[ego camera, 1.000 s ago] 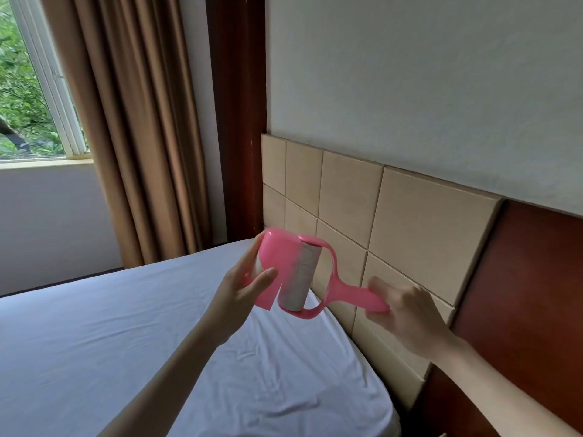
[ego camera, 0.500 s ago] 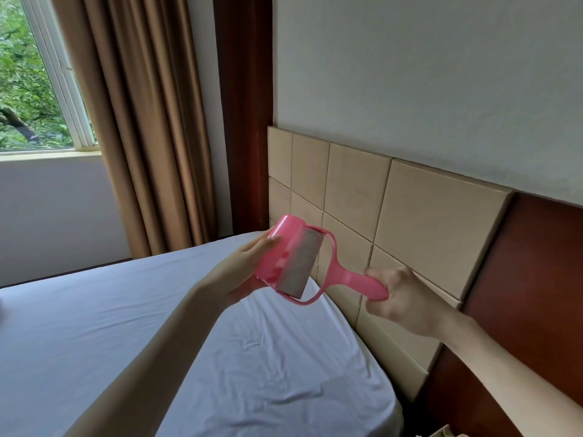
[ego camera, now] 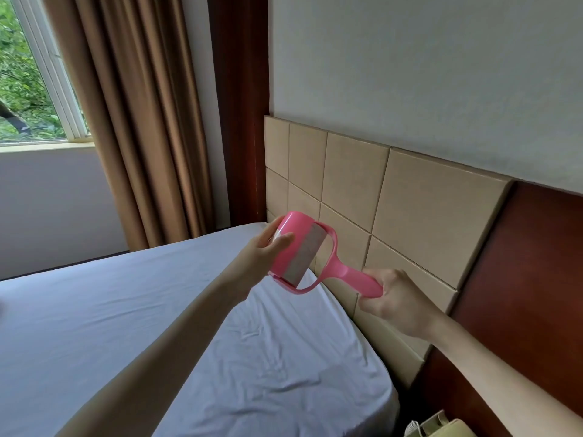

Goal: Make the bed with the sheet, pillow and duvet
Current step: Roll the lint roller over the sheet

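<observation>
A white sheet [ego camera: 195, 310] lies spread flat over the mattress (a few light creases near the right edge), reaching the far headboard end.

Single head view, close above the white sheet [ego camera: 157, 310], facing forward and slightly down toward the headboard [ego camera: 362, 190], window [ego camera: 28, 89] left of it.

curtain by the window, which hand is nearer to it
Left. The left hand grips the pink cover of the lint roller, on the side toward the brown curtain; the right hand holds the handle, farther off by the headboard.
</observation>
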### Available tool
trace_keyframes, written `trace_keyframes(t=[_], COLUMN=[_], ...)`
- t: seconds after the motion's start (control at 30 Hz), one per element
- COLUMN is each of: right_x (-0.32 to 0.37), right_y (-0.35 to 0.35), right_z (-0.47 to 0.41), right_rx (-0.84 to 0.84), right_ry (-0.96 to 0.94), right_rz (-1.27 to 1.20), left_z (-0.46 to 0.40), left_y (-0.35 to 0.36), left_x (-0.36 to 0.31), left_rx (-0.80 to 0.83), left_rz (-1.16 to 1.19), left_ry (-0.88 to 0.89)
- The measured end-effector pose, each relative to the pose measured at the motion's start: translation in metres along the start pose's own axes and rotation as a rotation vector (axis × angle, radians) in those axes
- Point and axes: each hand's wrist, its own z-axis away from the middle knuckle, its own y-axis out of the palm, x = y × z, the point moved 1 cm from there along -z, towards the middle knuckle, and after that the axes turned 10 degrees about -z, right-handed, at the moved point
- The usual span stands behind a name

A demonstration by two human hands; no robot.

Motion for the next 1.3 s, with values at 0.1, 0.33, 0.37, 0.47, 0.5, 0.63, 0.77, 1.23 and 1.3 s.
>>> trace_keyframes(t=[0.1,0.33,0.37,0.47,0.5,0.63,0.77,1.23,1.3], right_x=[-0.003,-0.014,-0.018,-0.029,-0.033,-0.054,-0.080,-0.223,-0.248], right_y=[0.000,0.011,0.012,0.013,0.014,0.019,0.026,0.081,0.090], right_z=[0.001,0.001,0.001,0.003,0.004,0.021,0.051,0.223,0.248], right_rx=[-0.009,-0.042,-0.044,-0.043,-0.042,-0.024,-0.030,-0.051,-0.042], right_ry=[0.001,0.004,0.011,0.030,0.039,0.094,0.185,0.715,0.819], right_rz=[0.018,0.090,0.101,0.143,0.159,0.174,0.174,0.057,0.070], left_z=[0.002,0.007,0.008,0.011,0.012,0.017,0.029,0.114,0.125], left_y=[0.001,0.014,0.016,0.022,0.026,0.045,0.074,0.177,0.186], left_x=[0.005,0.021,0.024,0.034,0.039,0.067,0.098,0.219,0.233], left_rx=[0.077,0.194,0.214,0.241,0.242,0.285,0.193,0.079,0.186], left_rz=[0.085,0.338,0.405,0.621,0.663,0.715,0.412,-0.630,-0.846], left_ry=[-0.080,-0.219,-0.234,-0.276,-0.292,-0.310,-0.341,-0.359,-0.280])
